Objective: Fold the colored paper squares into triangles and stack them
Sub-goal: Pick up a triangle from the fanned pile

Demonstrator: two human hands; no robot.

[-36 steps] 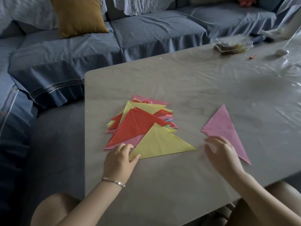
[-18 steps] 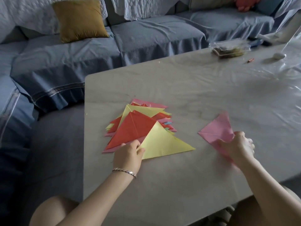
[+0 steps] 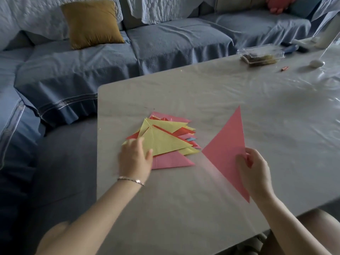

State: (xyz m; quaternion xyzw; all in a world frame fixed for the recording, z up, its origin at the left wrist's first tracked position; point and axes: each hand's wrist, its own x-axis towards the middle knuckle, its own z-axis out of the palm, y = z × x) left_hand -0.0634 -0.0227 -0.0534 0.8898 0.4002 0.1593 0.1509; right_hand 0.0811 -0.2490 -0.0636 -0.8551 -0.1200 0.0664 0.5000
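Observation:
A loose stack of folded paper triangles in yellow, red, pink and blue lies on the grey table, near its left edge. A yellow triangle is on top. My left hand rests on the stack's near left side with its fingers spread flat on the yellow paper. A large pink folded triangle is lifted off the table to the right of the stack. My right hand pinches its near edge between thumb and fingers.
A clear plastic box, a small red object and a white object sit at the table's far right. A blue-covered sofa with a mustard cushion runs behind and to the left.
My right hand picked the pink triangle up from the table and raised it toward the stack. My left hand slid the top yellow triangle further onto the stack.

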